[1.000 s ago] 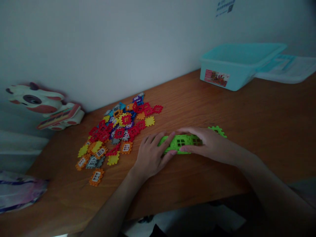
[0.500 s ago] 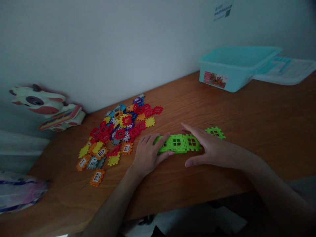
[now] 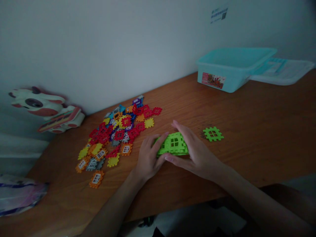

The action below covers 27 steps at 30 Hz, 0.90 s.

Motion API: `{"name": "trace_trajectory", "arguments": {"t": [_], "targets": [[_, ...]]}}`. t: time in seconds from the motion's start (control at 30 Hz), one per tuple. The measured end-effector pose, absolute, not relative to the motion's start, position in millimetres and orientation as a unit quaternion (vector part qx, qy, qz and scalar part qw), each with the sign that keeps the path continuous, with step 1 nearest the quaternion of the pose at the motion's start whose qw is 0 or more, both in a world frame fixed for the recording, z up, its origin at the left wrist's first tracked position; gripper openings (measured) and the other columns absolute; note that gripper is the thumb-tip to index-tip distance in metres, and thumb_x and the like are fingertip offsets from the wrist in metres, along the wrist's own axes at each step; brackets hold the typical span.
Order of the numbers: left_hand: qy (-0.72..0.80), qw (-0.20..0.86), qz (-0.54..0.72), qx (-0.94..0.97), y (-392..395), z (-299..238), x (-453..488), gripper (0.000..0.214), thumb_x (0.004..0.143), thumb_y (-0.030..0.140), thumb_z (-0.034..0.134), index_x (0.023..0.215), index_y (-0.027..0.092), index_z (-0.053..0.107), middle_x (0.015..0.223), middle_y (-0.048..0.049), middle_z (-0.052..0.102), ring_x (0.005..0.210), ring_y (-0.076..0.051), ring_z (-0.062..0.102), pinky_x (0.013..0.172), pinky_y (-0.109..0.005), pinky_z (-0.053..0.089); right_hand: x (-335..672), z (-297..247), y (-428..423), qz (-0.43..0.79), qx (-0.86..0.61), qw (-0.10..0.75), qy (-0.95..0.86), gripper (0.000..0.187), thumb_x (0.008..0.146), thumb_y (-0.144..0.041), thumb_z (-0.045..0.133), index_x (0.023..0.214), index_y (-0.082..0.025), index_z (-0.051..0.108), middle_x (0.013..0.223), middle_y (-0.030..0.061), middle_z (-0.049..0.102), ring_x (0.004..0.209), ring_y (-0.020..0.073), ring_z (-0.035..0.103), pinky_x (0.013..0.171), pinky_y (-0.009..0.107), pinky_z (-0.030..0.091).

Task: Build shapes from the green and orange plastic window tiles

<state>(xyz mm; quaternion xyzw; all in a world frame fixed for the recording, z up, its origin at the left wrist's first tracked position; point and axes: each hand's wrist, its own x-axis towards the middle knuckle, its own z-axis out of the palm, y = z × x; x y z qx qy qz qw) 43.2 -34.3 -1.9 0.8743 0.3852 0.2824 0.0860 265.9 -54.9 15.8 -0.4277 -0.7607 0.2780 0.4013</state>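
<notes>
The left hand and the right hand are both curved and closed around an assembly of bright green snap-together plastic tiles, gripping it from opposite ends, with the fingers of each hand lying over its top. The assembly sits on the wooden surface near the middle of the view, humped upward, with 1 window opening showing on top. At its 3 o'clock, well clear of the right hand, lies 1 loose green tile. At its 9 o'clock, just beside the left hand's fingers, spreads a heap of red, orange, yellow, blue and grey tiles. At 1 o'clock a teal plastic tub stands by the wall with its lid next to it. The main risk lies in uneven pressure from the 2 hands: it could pop a joint, letting the hump spring apart or flatten. A slip of the left hand could also scatter the heap, and a tile knocked loose could slide into it, where green pieces would be harder to pick out.
</notes>
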Motion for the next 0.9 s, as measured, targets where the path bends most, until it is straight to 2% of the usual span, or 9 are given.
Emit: {"name": "trace_trajectory", "arguments": {"t": [0.23, 0.33, 0.47, 0.57, 0.63, 0.7, 0.73, 0.8, 0.9], "targets": [[0.388, 0.103, 0.280, 0.872, -35, -1, 44, 0.059, 0.104, 0.052, 0.045, 0.156, 0.025, 0.043, 0.133, -0.0153, 0.060, 0.120, -0.029, 0.059, 0.102, -0.046, 0.048, 264, 13, -55, 0.251, -0.419, 0.411, -0.770, 0.091, 0.091, -0.050, 0.069, 0.164, -0.027, 0.019, 0.162, 0.0165, 0.040, 0.150, 0.0354, 0.039, 0.121, 0.060, 0.037], [0.389, 0.141, 0.291, 0.863, -34, 0, 42, 0.061, 0.102, 0.055, 0.049, 0.154, 0.024, 0.046, 0.135, -0.0153, 0.061, 0.121, -0.029, 0.060, 0.103, -0.045, 0.048, 264, 13, -54, 0.263, -0.406, 0.429, -0.763, 0.090, 0.091, -0.047, 0.071, 0.163, -0.028, 0.020, 0.160, 0.0162, 0.043, 0.147, 0.0339, 0.043, 0.120, 0.058, 0.039], [0.425, 0.243, 0.358, 0.795, -31, 2, 42, 0.058, 0.100, 0.056, 0.055, 0.147, 0.023, 0.054, 0.138, -0.0133, 0.063, 0.126, -0.029, 0.059, 0.110, -0.044, 0.045, 272, 15, -51, 0.283, -0.392, 0.446, -0.753, 0.100, 0.088, -0.048, 0.075, 0.164, -0.030, 0.014, 0.163, 0.0147, 0.039, 0.148, 0.0334, 0.043, 0.120, 0.058, 0.039], [0.497, 0.384, 0.461, 0.626, -24, 6, 46, 0.053, 0.100, 0.060, 0.050, 0.135, 0.023, 0.065, 0.133, -0.0106, 0.069, 0.123, -0.028, 0.063, 0.110, -0.042, 0.047, 284, 18, -44, 0.269, -0.412, 0.449, -0.746, 0.093, 0.090, -0.049, 0.073, 0.164, -0.032, 0.018, 0.165, 0.0125, 0.038, 0.147, 0.0337, 0.043, 0.117, 0.058, 0.042], [0.511, 0.510, 0.520, 0.457, -18, 10, 48, 0.054, 0.101, 0.063, 0.045, 0.131, 0.023, 0.067, 0.126, -0.0095, 0.072, 0.117, -0.028, 0.067, 0.103, -0.041, 0.053, 297, 19, -37, 0.238, -0.444, 0.424, -0.753, 0.077, 0.094, -0.050, 0.066, 0.159, -0.031, 0.031, 0.161, 0.0114, 0.043, 0.145, 0.0342, 0.046, 0.117, 0.059, 0.042], [0.479, 0.612, 0.548, 0.310, -11, 15, 50, 0.055, 0.103, 0.062, 0.040, 0.132, 0.023, 0.066, 0.124, -0.0089, 0.074, 0.111, -0.026, 0.071, 0.095, -0.039, 0.057, 316, 19, -28, 0.201, -0.482, 0.359, -0.774, 0.055, 0.097, -0.053, 0.061, 0.146, -0.029, 0.052, 0.152, 0.0103, 0.052, 0.142, 0.0347, 0.048, 0.119, 0.061, 0.037], [0.463, 0.643, 0.551, 0.263, -9, 18, 49, 0.055, 0.105, 0.061, 0.038, 0.133, 0.023, 0.066, 0.123, -0.0086, 0.075, 0.107, -0.025, 0.072, 0.091, -0.038, 0.059, 327, 18, -24, 0.188, -0.497, 0.327, -0.781, 0.052, 0.095, -0.057, 0.060, 0.138, -0.027, 0.060, 0.148, 0.0114, 0.056, 0.139, 0.0356, 0.052, 0.119, 0.061, 0.038], [0.439, 0.681, 0.547, 0.210, -5, 22, 47, 0.053, 0.106, 0.057, 0.036, 0.134, 0.022, 0.065, 0.120, -0.0081, 0.076, 0.100, -0.022, 0.074, 0.085, -0.034, 0.061, 351, 15, -16, 0.178, -0.526, 0.262, -0.789, 0.057, 0.089, -0.064, 0.064, 0.127, -0.023, 0.068, 0.141, 0.0158, 0.061, 0.133, 0.0397, 0.056, 0.116, 0.062, 0.040], [0.414, 0.702, 0.554, 0.171, -2, 23, 41, 0.049, 0.107, 0.053, 0.038, 0.134, 0.023, 0.064, 0.112, -0.0063, 0.077, 0.092, -0.019, 0.075, 0.081, -0.031, 0.062, 385, 12, -10, 0.202, -0.557, 0.168, -0.788, 0.058, 0.082, -0.064, 0.071, 0.120, -0.020, 0.072, 0.133, 0.0192, 0.066, 0.127, 0.0422, 0.059, 0.112, 0.059, 0.043]]}}
